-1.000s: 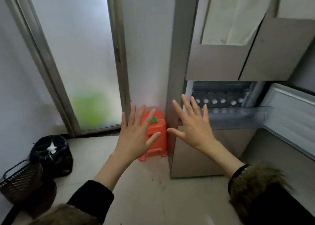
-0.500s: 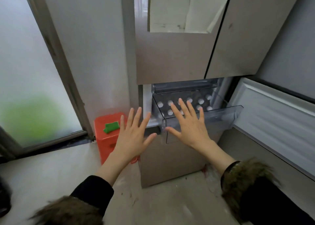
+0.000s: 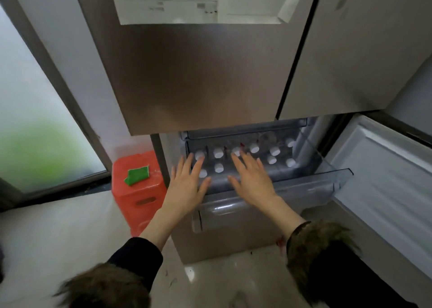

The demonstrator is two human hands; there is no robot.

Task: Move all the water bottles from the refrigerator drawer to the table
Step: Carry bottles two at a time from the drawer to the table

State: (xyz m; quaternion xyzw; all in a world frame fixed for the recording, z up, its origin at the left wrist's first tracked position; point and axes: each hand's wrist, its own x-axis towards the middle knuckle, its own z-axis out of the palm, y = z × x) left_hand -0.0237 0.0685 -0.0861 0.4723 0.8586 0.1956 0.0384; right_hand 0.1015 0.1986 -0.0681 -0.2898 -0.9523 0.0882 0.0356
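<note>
A clear plastic refrigerator drawer (image 3: pixel 304 186) stands pulled out below the closed upper doors. Several water bottles stand upright in it, seen mainly as white caps (image 3: pixel 254 148). My left hand (image 3: pixel 187 186) hovers over the drawer's front left corner with fingers spread and holds nothing. Over the drawer's front middle, my right hand (image 3: pixel 252 179) is spread flat, its fingertips near the caps, also holding nothing. The bottle bodies are mostly hidden by the drawer walls and my hands. No table is in view.
A red plastic stool (image 3: pixel 138 191) with a green scrap (image 3: pixel 137 175) on top stands left of the refrigerator. The open lower door (image 3: pixel 385 186) juts out at the right. A frosted glass door (image 3: pixel 35 120) fills the left.
The view has moved closer to the refrigerator and rightward. Both hands have advanced from in front of the stool and the fridge corner to above the open drawer.
</note>
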